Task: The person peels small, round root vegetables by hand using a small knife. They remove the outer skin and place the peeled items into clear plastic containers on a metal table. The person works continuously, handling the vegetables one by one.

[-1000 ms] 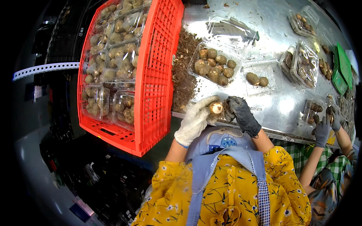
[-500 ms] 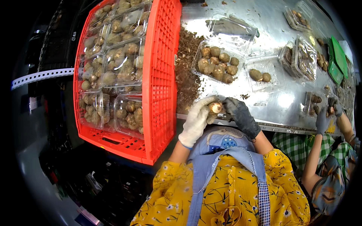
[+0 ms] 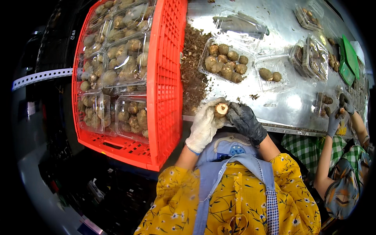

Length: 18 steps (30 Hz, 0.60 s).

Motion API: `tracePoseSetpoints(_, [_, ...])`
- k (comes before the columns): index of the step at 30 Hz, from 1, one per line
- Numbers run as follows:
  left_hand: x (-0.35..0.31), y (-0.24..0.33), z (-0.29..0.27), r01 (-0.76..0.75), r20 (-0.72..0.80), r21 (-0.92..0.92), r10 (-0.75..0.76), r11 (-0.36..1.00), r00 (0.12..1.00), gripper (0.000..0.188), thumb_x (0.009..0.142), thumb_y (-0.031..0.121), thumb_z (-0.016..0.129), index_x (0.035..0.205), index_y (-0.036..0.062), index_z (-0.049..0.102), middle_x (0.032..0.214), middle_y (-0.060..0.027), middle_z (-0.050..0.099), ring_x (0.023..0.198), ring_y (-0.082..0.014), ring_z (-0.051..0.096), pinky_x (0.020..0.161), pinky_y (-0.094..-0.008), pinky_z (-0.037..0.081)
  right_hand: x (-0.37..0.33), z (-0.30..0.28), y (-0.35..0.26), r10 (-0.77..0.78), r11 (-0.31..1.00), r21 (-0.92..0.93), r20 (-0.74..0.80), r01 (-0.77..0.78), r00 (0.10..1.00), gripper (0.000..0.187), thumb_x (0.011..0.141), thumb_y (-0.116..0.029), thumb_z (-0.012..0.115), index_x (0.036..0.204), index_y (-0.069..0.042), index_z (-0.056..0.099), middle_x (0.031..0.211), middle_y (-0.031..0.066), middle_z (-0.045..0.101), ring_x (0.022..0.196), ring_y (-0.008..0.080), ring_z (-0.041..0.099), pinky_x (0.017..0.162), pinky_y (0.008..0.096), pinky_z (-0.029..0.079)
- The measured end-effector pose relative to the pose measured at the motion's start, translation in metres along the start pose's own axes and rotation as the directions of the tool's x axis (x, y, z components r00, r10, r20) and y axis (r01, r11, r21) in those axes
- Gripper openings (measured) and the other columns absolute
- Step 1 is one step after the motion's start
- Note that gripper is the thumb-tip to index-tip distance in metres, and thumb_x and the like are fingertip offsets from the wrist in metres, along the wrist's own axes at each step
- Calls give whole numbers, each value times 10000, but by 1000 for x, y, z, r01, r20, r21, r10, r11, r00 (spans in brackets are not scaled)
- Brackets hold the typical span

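A small brown taro (image 3: 221,109) with a pale cut end sits in my left hand (image 3: 205,124), which wears a white knit glove and has its fingers wrapped round it. Close against the taro's right side is my right hand (image 3: 248,122) in a dark grey glove, fingers curled; what they grip, if anything, is hidden. Just beyond, an opened clear plastic clamshell box (image 3: 204,69) holds several taros (image 3: 227,70). To its right, a second opened clamshell box (image 3: 285,83) contains a few taros (image 3: 270,75).
A tall red crate (image 3: 166,78) packed with filled clamshell boxes (image 3: 124,64) stands at my left. Brown peelings (image 3: 194,66) lie along it on the metal table (image 3: 243,96). Farther right are stacked filled boxes (image 3: 315,60), a green tray (image 3: 348,62) and a co-worker's gloved hands (image 3: 337,117).
The taro has turned so its pale cut end shows more, and it has shifted slightly left and up. My right hand has moved a little left and down.
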<state>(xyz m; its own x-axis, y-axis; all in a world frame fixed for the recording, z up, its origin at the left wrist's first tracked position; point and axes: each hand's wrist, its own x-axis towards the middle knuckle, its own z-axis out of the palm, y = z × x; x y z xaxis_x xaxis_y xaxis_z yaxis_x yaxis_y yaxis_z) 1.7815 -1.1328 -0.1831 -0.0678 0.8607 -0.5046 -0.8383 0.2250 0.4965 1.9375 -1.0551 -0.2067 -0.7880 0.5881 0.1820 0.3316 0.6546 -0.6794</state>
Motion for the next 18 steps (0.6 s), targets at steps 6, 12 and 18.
tracePoseSetpoints(6, [-8,-5,8,-43,57,-40,46,998,997,444,915,236,543,1248,-35,432,1134,-128,546,940,-215,598,782,-325,534,5,-5,26,359,764,513,166,-392,918,222,902,-201,507,951,2,580,772,120,603,718,252,605,650,322,490])
tracePoseSetpoints(12, [-7,-19,22,-81,20,303,79,950,997,520,876,305,604,1243,-26,441,1226,-124,475,1058,-228,546,850,-346,513,13,-28,13,422,267,675,560,-688,713,249,939,-243,505,1019,-17,573,703,-18,540,579,59,521,487,214,411])
tracePoseSetpoints(18, [-2,-23,27,-289,-7,97,291,952,957,479,912,271,557,1255,-37,428,1140,-124,534,991,-180,565,748,-266,499,-4,-31,38,341,846,254,417,-469,842,365,896,-292,559,1062,33,551,878,165,626,789,277,610,681,355,483])
